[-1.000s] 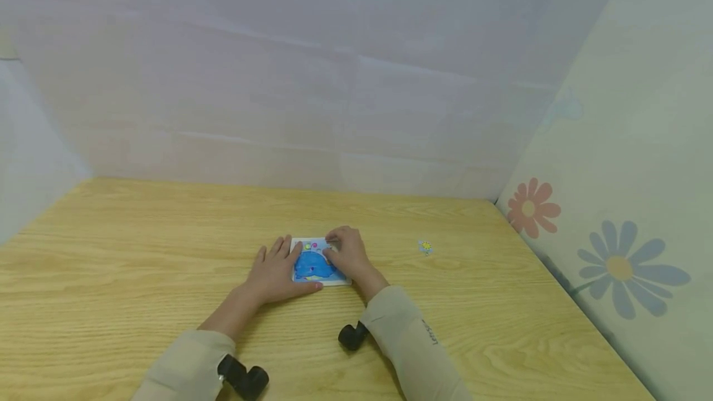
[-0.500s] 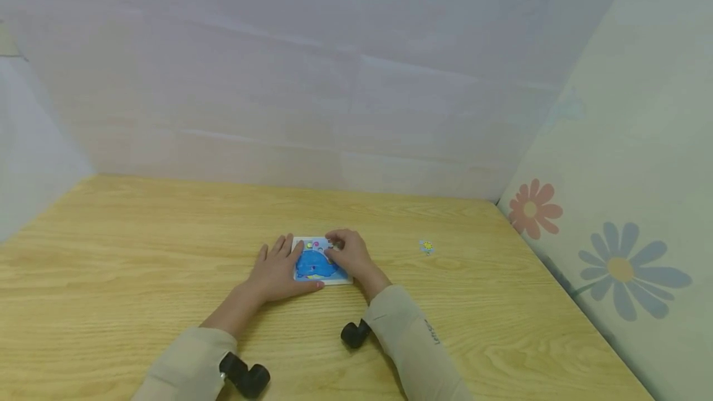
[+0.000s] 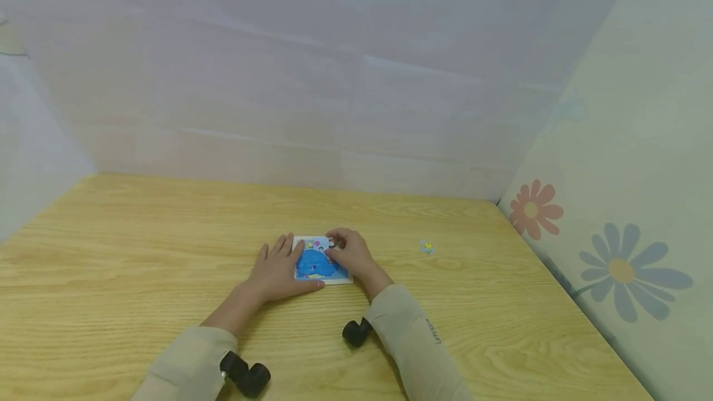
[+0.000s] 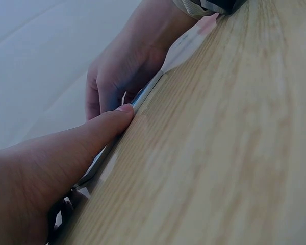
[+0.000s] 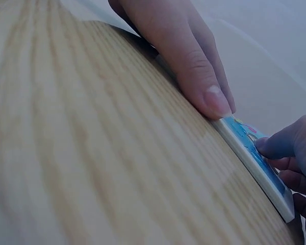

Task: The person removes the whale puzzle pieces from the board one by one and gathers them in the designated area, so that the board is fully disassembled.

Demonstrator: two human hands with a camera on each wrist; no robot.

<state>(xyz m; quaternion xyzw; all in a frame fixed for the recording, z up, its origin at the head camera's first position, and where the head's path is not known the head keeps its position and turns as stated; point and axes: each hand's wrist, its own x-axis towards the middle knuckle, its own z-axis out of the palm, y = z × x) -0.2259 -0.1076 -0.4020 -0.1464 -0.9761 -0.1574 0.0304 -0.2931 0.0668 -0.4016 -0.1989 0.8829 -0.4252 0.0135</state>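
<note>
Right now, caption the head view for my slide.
Left hand and right hand at a blue puzzle, a small piece lying apart on the table.

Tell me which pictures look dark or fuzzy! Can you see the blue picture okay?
Head view: soft, fairly even light, the blue picture board easy to spot, though the little yellow-and-blue piece is too small for fine details; left wrist view: dimmer, the table slanting, its grain smeary; right wrist view: dim and bluish, the grain fuzzy at left.
</note>
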